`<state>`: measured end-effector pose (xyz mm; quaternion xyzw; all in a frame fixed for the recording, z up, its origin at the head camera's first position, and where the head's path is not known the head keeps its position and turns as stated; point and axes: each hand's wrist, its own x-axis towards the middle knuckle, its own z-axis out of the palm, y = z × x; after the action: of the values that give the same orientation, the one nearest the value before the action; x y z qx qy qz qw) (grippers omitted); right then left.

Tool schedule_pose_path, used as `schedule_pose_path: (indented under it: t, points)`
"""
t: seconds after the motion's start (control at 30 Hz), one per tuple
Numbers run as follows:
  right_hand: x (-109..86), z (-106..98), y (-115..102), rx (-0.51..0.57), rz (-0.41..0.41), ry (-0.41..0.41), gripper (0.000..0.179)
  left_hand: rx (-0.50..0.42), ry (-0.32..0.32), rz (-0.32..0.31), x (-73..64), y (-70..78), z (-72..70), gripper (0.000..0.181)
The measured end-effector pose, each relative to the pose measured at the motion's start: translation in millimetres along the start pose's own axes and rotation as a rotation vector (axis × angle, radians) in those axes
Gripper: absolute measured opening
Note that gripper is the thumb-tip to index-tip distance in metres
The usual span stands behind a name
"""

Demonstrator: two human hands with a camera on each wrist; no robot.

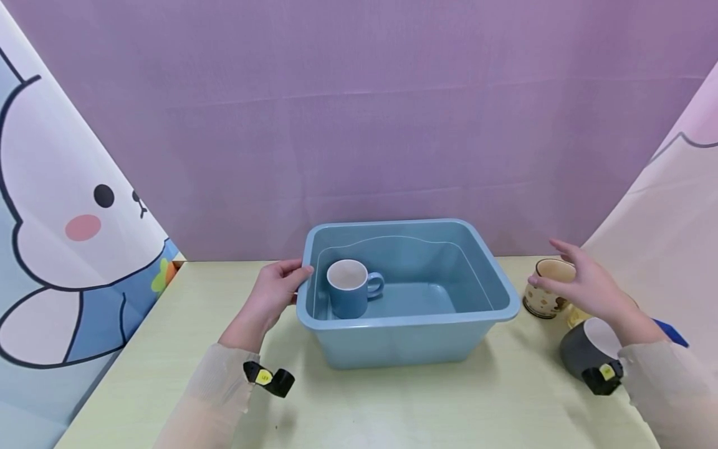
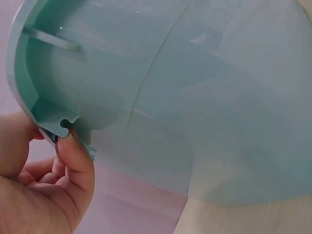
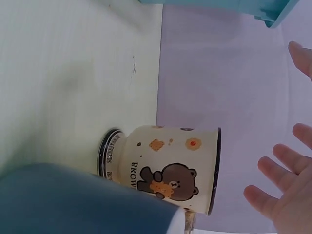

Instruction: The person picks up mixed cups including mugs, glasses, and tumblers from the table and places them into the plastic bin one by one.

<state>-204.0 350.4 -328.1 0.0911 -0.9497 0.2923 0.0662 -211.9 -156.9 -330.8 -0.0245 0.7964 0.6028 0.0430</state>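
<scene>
My left hand (image 1: 273, 292) pinches the left rim of a light blue plastic basin (image 1: 392, 346), thumb on top and fingers beneath, as the left wrist view also shows. Inside the basin, at its left side, a blue mug (image 1: 348, 300) with a white interior stands upright, handle to the right. Over on the right, my right hand (image 1: 590, 290) is held with its fingers spread and nothing in its grasp. It hovers beside and above a cream mug (image 3: 170, 168) with a brown bear print. Nearer to me, below the right wrist, is a dark grey-blue mug (image 1: 578, 350), partly covered by the wrist camera.
Behind the right wrist, a yellow thing (image 1: 575, 315) and a blue thing (image 1: 670, 332) are mostly hidden. The pale table (image 1: 359, 405) ends at a purple cloth backdrop (image 1: 364, 137). Printed cloths hang at the left and right sides.
</scene>
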Motion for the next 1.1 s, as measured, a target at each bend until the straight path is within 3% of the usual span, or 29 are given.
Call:
schedule_pose_path:
  t: [1.1]
  points:
    - [6.5,5,27,-0.008,0.072,-0.023,0.102,0.006,0.009,-0.005,0.0,0.8,0.7,0.043]
